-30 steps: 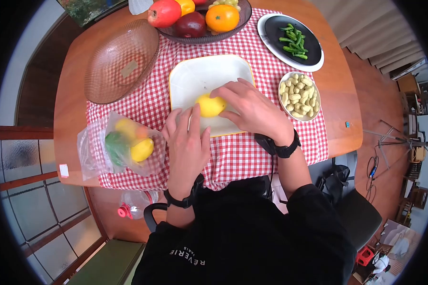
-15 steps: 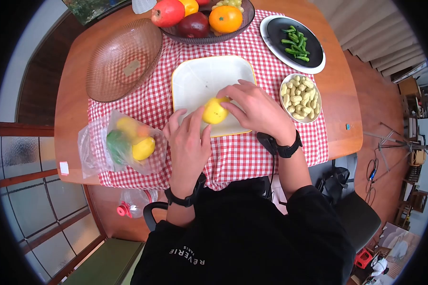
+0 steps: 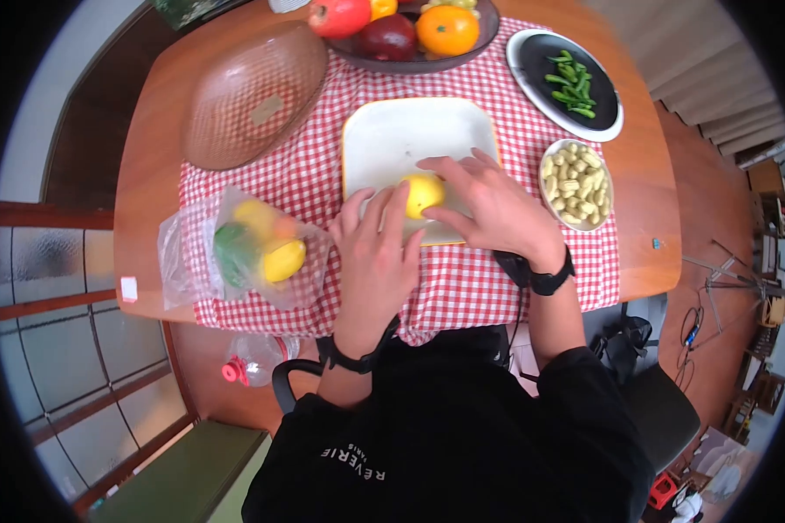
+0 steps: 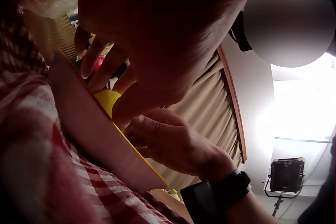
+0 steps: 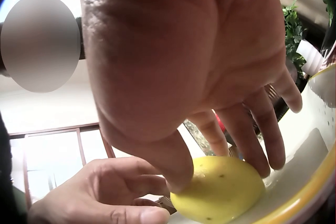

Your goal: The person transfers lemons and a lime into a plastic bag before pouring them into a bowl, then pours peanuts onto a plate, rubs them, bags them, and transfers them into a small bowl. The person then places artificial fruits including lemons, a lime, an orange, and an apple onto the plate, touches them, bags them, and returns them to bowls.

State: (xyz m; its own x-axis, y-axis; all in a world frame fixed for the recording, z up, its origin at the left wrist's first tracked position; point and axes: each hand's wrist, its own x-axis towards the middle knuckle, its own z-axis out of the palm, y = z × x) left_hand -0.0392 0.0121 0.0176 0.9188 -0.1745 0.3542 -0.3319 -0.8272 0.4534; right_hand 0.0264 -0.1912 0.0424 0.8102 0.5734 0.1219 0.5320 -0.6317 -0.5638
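Observation:
A yellow lemon with small dark spots is low in the white tray, which has a yellow rim. My right hand holds the lemon between thumb and fingers from the right side. In the right wrist view the thumb presses on the near side of the lemon and the fingers reach past it. My left hand is at the tray's front left, its extended fingertips right at the lemon's left side. The left wrist view shows the lemon partly hidden behind the left fingers and the tray wall.
A plastic bag of fruit lies left of the tray, with an amber glass bowl behind it. A fruit bowl stands at the back. Right are a plate of green peppers and a bowl of peanuts.
The lemon has been turned between the hands: its spotted side faced up half a second ago and is now toward the right. The head view has shifted, so the table appears farther right.

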